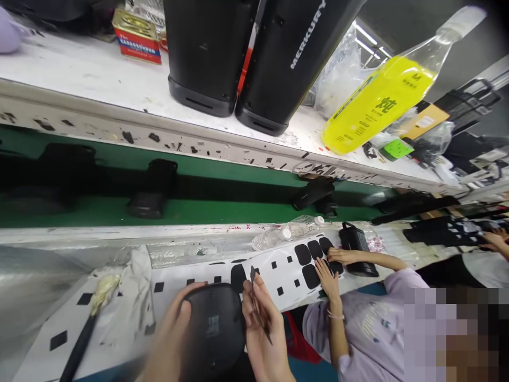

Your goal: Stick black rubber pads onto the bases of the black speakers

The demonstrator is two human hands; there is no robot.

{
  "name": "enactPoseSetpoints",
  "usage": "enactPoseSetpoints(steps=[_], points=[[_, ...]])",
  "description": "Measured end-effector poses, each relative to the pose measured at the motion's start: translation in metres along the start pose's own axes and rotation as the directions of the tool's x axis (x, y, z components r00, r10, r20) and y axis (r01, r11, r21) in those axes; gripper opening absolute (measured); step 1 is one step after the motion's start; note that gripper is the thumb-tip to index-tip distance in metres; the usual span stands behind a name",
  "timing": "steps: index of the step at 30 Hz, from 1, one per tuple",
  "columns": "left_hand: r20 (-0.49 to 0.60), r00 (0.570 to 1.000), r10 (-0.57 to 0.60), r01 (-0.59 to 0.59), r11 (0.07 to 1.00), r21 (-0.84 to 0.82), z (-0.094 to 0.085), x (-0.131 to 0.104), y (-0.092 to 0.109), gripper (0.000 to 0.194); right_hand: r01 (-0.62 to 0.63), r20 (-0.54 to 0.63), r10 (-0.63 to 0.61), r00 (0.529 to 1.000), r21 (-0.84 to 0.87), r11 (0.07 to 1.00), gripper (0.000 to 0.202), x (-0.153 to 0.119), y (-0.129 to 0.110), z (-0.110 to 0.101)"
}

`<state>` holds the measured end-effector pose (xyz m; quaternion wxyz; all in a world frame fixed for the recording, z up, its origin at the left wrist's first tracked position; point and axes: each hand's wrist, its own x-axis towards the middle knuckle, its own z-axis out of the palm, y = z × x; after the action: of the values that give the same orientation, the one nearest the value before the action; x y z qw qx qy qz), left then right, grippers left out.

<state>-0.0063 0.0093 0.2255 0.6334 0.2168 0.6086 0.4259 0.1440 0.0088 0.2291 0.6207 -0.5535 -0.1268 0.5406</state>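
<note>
Low in the head view, my left hand (174,329) grips the side of a black housing (217,323) with a rounded-square face and a faint label at its middle. Motion blurs that hand somewhat. Just right of the housing, my right hand (265,331) pinches a thin dark pad (260,313), seen nearly edge-on. Beneath both hands runs a white backing sheet (258,273) bearing black rounded pads and small black squares. One black pad (238,277) lies on it close behind my hands.
A co-worker's hands (329,276) touch pads on the sheet at right. A dark-handled brush (93,313) and white cloth (133,286) lie left. Clear bottles (272,237) lie behind. The shelf above holds black MERKURY units (278,63), a yellow-labelled bottle (382,101) and a red tin (138,42).
</note>
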Motion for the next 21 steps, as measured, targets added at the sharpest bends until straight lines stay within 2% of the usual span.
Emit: enactPoseSetpoints(steps=[3, 5, 7, 9, 12, 14, 16, 18, 21], points=[[0.027, 1.0, -0.008, 0.008, 1.0, 0.01, 0.002, -0.006, -0.007, 0.051, -0.21, -0.032, 0.212, 0.977, 0.056, 0.976, 0.043, -0.005, -0.013, -0.006], [0.057, 0.998, 0.01, -0.014, 0.998, 0.058, 0.003, -0.006, -0.015, 0.051, -0.209, -0.012, 0.209, 0.978, -0.012, 0.978, 0.043, -0.009, -0.021, -0.008], [0.068, 0.997, 0.035, -0.042, 0.995, 0.091, 0.006, -0.004, -0.021, 0.05, -0.12, -0.003, 0.121, 0.993, -0.154, 0.981, 0.039, -0.014, -0.025, -0.011], [0.044, 0.999, 0.031, -0.034, 0.997, 0.071, 0.01, -0.003, -0.023, 0.051, -0.034, -0.006, 0.034, 0.999, -0.334, 0.942, 0.037, -0.02, -0.026, -0.017], [0.021, 1.0, -0.015, 0.016, 0.997, -0.078, 0.02, -0.005, -0.021, 0.053, 0.043, 0.025, -0.034, 0.999, -0.57, 0.82, 0.037, -0.022, -0.023, -0.026], [0.021, 1.0, 0.002, 0.001, 0.986, -0.169, 0.026, -0.006, -0.019, 0.053, 0.145, 0.116, -0.091, 0.989, -0.66, 0.737, 0.031, -0.018, -0.023, -0.029], [0.021, 0.999, 0.037, -0.032, 0.975, -0.219, 0.03, -0.005, -0.019, 0.056, 0.305, 0.255, -0.173, 0.951, -0.701, 0.644, 0.019, -0.011, -0.025, -0.029], [0.063, 0.996, 0.055, -0.039, 0.971, -0.236, 0.031, -0.002, -0.022, 0.063, 0.459, 0.402, -0.23, 0.886, -0.696, 0.552, 0.007, -0.006, -0.03, -0.027], [0.114, 0.992, 0.058, -0.025, 0.962, -0.273, 0.033, 0.002, -0.024, 0.066, 0.583, 0.51, -0.286, 0.811, -0.668, 0.462, 0.011, -0.002, -0.035, -0.02]])
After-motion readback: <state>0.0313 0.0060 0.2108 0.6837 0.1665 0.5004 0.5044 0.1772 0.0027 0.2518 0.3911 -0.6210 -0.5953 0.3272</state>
